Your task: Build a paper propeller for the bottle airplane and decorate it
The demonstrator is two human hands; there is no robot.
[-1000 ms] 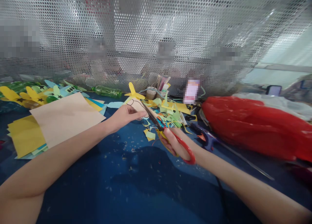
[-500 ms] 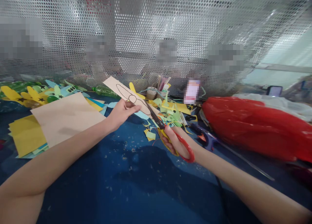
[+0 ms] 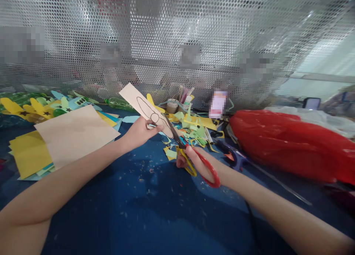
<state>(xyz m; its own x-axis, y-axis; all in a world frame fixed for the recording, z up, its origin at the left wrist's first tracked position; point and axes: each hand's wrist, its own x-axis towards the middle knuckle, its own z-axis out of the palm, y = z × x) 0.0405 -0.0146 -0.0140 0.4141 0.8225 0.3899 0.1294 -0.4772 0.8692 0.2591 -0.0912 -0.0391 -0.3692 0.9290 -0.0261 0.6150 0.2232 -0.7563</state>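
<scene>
My left hand [image 3: 139,132] pinches a beige paper strip [image 3: 146,108] with a shape outlined in black on it, and holds it tilted above the blue table [image 3: 155,214]. My right hand [image 3: 194,162] grips red and yellow handled scissors [image 3: 191,159]. Their blades meet the strip's lower right end. A pile of coloured paper scraps [image 3: 194,131] lies just behind both hands.
A stack of beige, yellow and blue sheets [image 3: 63,136] lies at the left, with yellow and green cut-outs [image 3: 36,107] behind it. A red plastic bag [image 3: 288,144] fills the right. A small cup of sticks [image 3: 177,101] and a green bottle [image 3: 122,104] stand before the perforated metal screen [image 3: 177,44].
My left hand has turned the paper strip up, so that its long end now rises to the upper left. The scissors have shifted slightly left along the strip's edge.
</scene>
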